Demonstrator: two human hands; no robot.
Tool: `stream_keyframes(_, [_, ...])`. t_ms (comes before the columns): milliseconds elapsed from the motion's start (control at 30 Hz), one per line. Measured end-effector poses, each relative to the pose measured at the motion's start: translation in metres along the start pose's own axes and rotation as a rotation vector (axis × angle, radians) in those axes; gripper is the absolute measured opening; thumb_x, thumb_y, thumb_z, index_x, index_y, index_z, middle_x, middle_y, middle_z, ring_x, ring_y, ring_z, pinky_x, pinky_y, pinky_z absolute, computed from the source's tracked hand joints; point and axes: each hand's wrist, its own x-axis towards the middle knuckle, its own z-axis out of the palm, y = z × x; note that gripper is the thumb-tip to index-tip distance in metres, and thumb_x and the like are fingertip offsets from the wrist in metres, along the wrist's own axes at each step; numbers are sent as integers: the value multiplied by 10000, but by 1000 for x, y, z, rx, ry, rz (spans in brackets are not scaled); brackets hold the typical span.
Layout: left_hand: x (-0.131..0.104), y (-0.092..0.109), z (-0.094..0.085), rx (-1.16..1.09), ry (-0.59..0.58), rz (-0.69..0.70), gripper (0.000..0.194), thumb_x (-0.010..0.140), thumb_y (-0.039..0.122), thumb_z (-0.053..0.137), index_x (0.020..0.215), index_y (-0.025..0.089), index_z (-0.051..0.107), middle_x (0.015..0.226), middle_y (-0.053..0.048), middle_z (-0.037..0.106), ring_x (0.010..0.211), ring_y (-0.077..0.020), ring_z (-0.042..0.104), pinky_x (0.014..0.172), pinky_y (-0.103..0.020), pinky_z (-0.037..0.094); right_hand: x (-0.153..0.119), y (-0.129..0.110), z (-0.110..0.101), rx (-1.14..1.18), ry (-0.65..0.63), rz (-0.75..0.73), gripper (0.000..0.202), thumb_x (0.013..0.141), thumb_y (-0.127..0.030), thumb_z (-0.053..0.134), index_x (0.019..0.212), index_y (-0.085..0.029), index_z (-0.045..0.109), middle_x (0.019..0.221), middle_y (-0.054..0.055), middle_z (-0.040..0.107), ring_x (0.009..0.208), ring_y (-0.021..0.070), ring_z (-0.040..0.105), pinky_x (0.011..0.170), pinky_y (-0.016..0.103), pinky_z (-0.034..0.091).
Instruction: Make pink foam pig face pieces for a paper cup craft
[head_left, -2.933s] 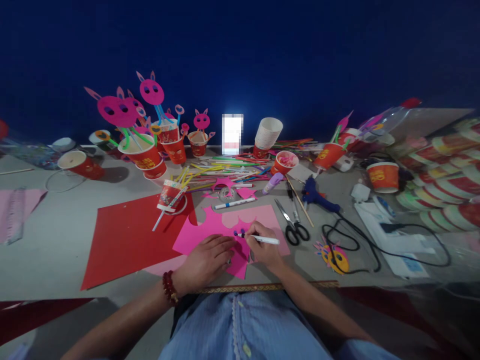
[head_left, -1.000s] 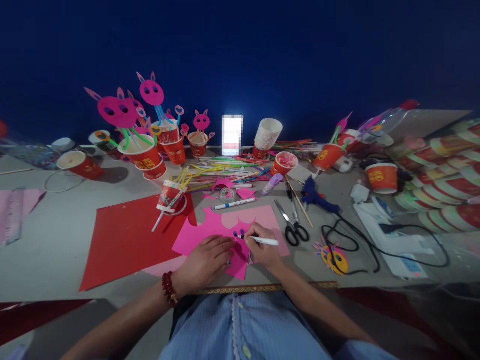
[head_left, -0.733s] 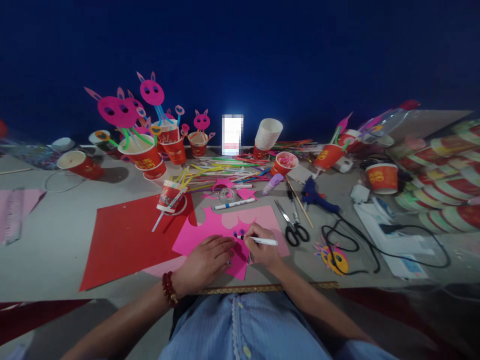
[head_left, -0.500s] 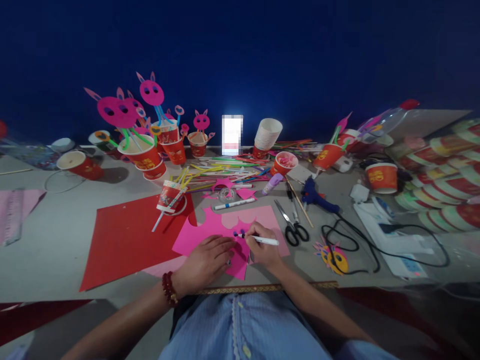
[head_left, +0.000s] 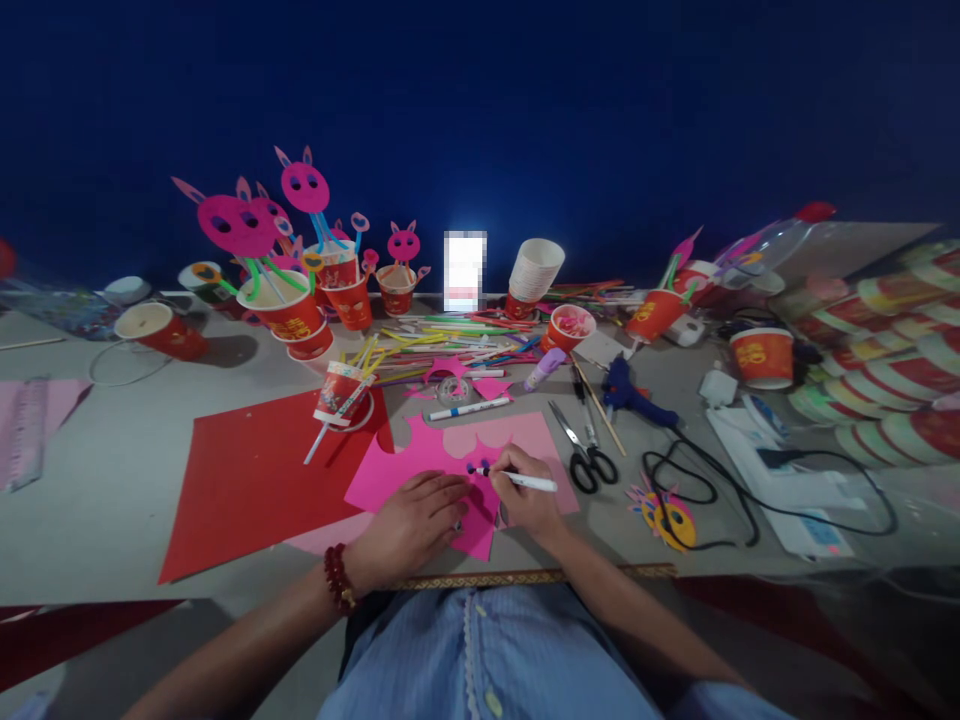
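A bright pink sheet (head_left: pixel 382 468) with scalloped cut edges lies in front of me, partly over a pale pink sheet (head_left: pixel 551 450) and beside a red sheet (head_left: pixel 255 480). My left hand (head_left: pixel 416 525) rests flat on the bright pink sheet. A white marker (head_left: pixel 534 482) is pinched in my right hand (head_left: pixel 529 495), its dark tip pointing left at small dark blue marks (head_left: pixel 472 468) on the pink paper. A second marker with a blue end (head_left: pixel 469 409) lies beyond the sheet, below a roll of clear tape (head_left: pixel 453 389).
Scissors (head_left: pixel 581 455), a blue glue gun (head_left: pixel 637 397) with a black cable and yellow paper shapes (head_left: pixel 671 520) lie right. Pipe cleaners (head_left: pixel 457 340), a lit screen (head_left: pixel 465 270) and stacked white cups (head_left: pixel 538 265) stand behind. Decorated red cups (head_left: pixel 289 315) are back left.
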Motion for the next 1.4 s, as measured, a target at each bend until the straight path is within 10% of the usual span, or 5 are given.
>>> stream_keyframes(1400, [0,1,0,-13,7,-4,229,993,247,493,1170,193,628,1411,-66,603,1292,-218,548,1115,-424,423,-5,5,2,97,69,60,158,823,-208,519,668,-234,510,569,-34,526,522,137,484,504,241,390])
